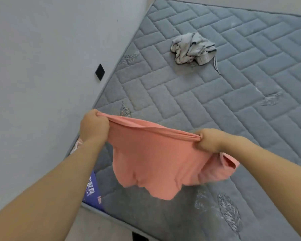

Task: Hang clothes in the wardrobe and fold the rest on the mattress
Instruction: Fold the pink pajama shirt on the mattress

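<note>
A salmon-pink garment hangs stretched in the air over the near part of the grey quilted mattress. My left hand grips its top edge at the left end. My right hand grips the same edge at the right end, so the edge runs taut between my fists. The cloth droops below, with a sleeve or leg opening hanging under my right wrist. A crumpled grey-and-white garment lies farther off on the mattress. No wardrobe is in view.
A pale wall runs along the mattress's left side and carries a black square plate. A blue printed label sits at the mattress's near left corner. A bit of pink-white cloth peeks out beside my left forearm.
</note>
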The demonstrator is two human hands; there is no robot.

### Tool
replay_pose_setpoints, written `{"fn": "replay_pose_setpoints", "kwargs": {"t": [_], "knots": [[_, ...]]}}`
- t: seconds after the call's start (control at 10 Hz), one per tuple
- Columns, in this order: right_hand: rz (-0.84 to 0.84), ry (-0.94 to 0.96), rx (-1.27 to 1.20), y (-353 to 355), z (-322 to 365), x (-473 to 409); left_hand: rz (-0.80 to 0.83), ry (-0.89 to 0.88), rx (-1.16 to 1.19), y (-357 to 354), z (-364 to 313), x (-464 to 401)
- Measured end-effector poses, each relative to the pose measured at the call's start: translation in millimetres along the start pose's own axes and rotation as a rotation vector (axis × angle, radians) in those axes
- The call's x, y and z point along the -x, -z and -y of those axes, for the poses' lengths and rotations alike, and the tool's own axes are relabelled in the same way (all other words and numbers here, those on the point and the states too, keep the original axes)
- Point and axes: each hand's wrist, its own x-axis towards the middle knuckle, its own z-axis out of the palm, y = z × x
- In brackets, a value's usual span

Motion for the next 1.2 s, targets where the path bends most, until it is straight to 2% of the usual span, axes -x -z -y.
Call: {"fn": "replay_pose_setpoints", "kwargs": {"t": [0.1, 0.2, 0.3, 0.4, 0.5, 0.6, 0.7, 0.8, 0.9, 1.0, 1.1, 1.2], "knots": [[0.066, 0.002, -0.672, 16, -4, 16, -0.089, 0.193, -0.043, 6, -24, -9], [-0.440, -0.113, -0.654, 42, -29, 14, -0.210, 0.200, 0.042, 2, -92, -30], [-0.931, -0.341, -0.695, 55, -81, 9, -0.196, -0.063, 0.177, -16, -146, -29], [-0.639, -0.414, -1.347, 58, -106, 9, 0.118, 0.098, 0.419, -54, -155, 2], [-0.708, -0.503, -1.608, 91, -108, 11, 0.400, 0.502, 0.829, -61, -186, 36], [-1.130, -0.187, -1.822, 169, -98, 25, 0.192, 0.203, 0.875, -42, -254, 25], [-1.593, 0.040, -1.678, 224, -89, 43, -0.116, -0.218, 0.996, 3, -319, 6], [-1.794, 0.116, -1.125, 214, -76, 61, -0.203, -0.291, 1.289, 21, -329, -16], [-1.499, 0.123, -0.335, 150, -63, 64, -0.209, -0.165, 1.187, -3, -273, 7], [-0.684, -0.118, 0.181, 41, -65, 52, 0.087, -0.083, 0.249, -45, -147, 62], [0.189, -0.257, 0.288, -78, -72, 51, 0.999, -0.084, -0.876, -66, -29, 117], [0.667, -0.285, 0.083, -131, -71, 52, 1.441, 0.064, -1.124, -83, 3, 146]]}}
